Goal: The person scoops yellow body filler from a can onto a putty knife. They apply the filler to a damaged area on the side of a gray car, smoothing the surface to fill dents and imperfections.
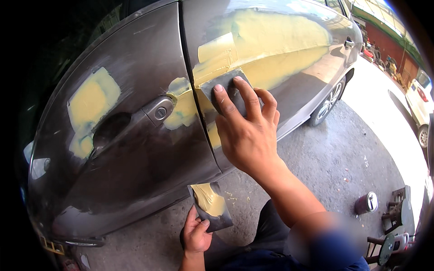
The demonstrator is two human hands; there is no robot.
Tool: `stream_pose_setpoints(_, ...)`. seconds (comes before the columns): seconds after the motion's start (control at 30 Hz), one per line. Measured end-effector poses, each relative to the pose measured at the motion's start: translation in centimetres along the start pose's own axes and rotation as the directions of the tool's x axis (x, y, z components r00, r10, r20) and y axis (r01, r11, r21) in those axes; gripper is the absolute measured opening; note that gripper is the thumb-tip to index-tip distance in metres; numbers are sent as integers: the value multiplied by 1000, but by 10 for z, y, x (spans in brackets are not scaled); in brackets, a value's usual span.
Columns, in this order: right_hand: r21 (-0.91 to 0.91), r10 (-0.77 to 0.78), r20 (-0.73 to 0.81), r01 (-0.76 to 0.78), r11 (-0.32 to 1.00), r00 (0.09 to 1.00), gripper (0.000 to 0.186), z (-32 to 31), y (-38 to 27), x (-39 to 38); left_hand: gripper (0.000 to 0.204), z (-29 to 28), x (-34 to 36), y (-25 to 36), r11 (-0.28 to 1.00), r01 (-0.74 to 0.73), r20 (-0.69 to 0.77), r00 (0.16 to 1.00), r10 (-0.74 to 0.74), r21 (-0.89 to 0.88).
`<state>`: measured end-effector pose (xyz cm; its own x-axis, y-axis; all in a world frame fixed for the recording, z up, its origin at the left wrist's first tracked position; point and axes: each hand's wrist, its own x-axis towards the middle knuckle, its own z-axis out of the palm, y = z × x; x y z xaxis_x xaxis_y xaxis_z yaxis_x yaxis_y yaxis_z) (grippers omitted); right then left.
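Note:
My right hand [246,122] grips a dark flat spreader [233,99] and presses its edge to the car's rear door, just right of the door gap. Wet-looking yellow body filler [266,40] covers a broad patch of that panel, with a thicker ridge above the spreader. Lower down, my left hand [197,231] pinches a dark square plate [220,221] at its near corner. On that plate lies a smear of yellow filler [209,201]. The grey-brown front door [153,149] has smaller filler patches around its handle [158,110].
A rear wheel [330,101] stands beyond the panel. To the right on the concrete floor [330,153] are a round can [366,203], a small dark stool [398,210] and another round-topped stool [385,249]. A white car [420,99] is parked at the far right.

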<state>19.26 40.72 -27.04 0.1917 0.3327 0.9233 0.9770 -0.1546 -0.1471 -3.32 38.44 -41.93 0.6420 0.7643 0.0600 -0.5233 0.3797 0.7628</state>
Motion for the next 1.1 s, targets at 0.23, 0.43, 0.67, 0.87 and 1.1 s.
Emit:
stream_pose_setpoints(0.23, -4, -11, 38, 11, 1000, 999, 49, 4, 0, -1, 70, -1, 0, -3, 1000, 3, -14, 1000, -3, 3)
stream_pose_setpoints(0.43, -8, 9, 40, -9, 1000, 999, 47, -15, 5, 17, 65, -3, -1, -1, 999, -5, 8, 1000, 6, -53)
stream_pose_setpoints(0.67, -55, -40, 69, 44, 998, 997, 42, -18, -1, 38, 68, -6, 0, -3, 1000, 13, -16, 1000, -13, 6)
stream_pose_setpoints(0.87, -26, -1, 154, 5, 1000, 988, 47, -20, -6, 21, 68, -3, 0, -2, 1000, 13, -18, 1000, -13, 20)
stream_pose_setpoints(1.1, -53, -9, 117, 16, 998, 993, 50, -27, -6, 40, 67, -6, 0, -3, 999, 19, -15, 1000, -20, -40)
